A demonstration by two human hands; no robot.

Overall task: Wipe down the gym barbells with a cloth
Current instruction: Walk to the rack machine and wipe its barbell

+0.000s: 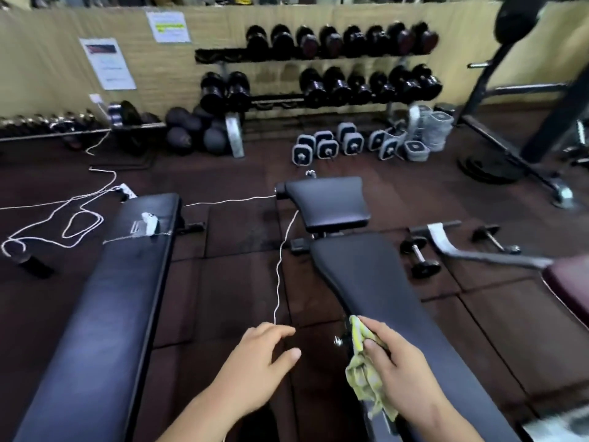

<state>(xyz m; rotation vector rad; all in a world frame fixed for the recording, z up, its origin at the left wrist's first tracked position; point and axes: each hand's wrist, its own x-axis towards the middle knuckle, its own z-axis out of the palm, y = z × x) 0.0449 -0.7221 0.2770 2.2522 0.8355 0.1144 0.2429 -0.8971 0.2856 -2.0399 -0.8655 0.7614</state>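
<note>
My right hand (398,374) grips a crumpled yellow-green cloth (365,374) at the left edge of a black adjustable bench (376,282). My left hand (258,368) hovers over the floor between two benches, fingers apart, with the end of a thin white cord (279,272) at its fingertips; whether it holds the cord is unclear. Black dumbbells fill a two-tier rack (318,55) on the far wall. Grey-edged dumbbells (347,143) sit on the floor below it. A small black dumbbell (419,256) lies right of the bench.
A flat black bench (105,307) with a small white device (149,223) lies to the left. White cords loop over the dark floor at left. Medicine balls (194,130) sit under the rack. A black machine frame (516,122) and weight plate stand far right.
</note>
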